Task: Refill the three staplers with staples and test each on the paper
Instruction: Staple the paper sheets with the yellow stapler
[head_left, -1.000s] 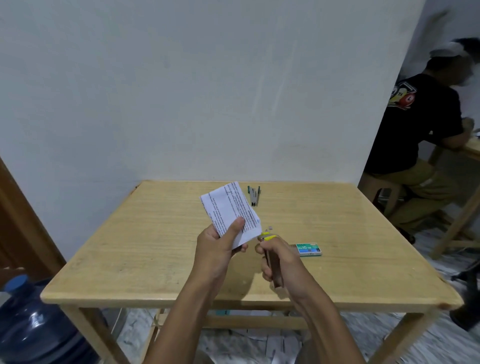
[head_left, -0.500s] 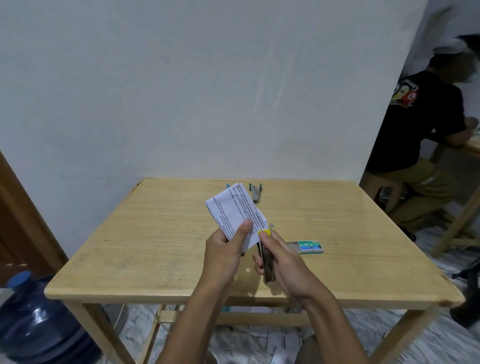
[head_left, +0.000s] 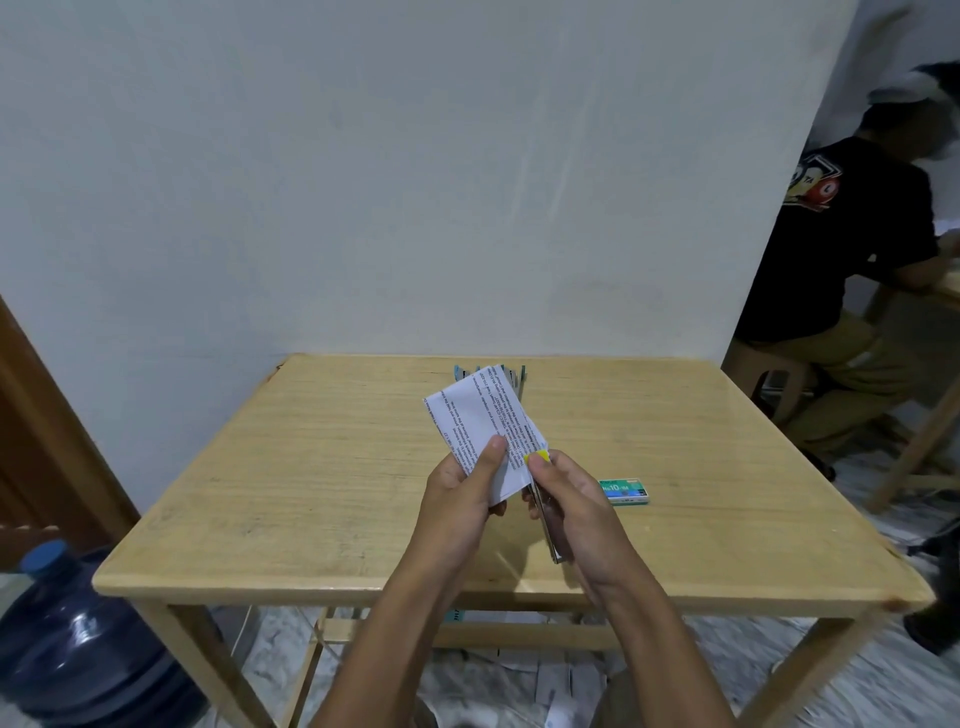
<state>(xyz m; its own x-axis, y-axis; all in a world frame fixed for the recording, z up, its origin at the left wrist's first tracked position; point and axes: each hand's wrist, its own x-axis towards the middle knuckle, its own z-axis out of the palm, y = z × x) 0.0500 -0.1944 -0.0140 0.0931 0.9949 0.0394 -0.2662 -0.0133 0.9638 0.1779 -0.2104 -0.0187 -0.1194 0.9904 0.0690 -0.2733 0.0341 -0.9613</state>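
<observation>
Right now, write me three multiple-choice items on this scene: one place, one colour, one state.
1. Where is the staple box? A: on the table, right of the right hand. B: on the floor. C: at the table's far edge.
2. What colour is the tip of the stapler in that hand? A: red. B: yellow. C: black.
3. How is the paper? A: flat on the table. B: crumpled. C: held up by the left hand.
Key: 1 A, it lies beside that hand; 2 B, yellow shows by the thumb; 3 C, the hand pinches its lower edge.

Staple box (head_left: 623, 492) right, staplers (head_left: 521, 379) beyond; tabletop (head_left: 311, 467) open left.
</observation>
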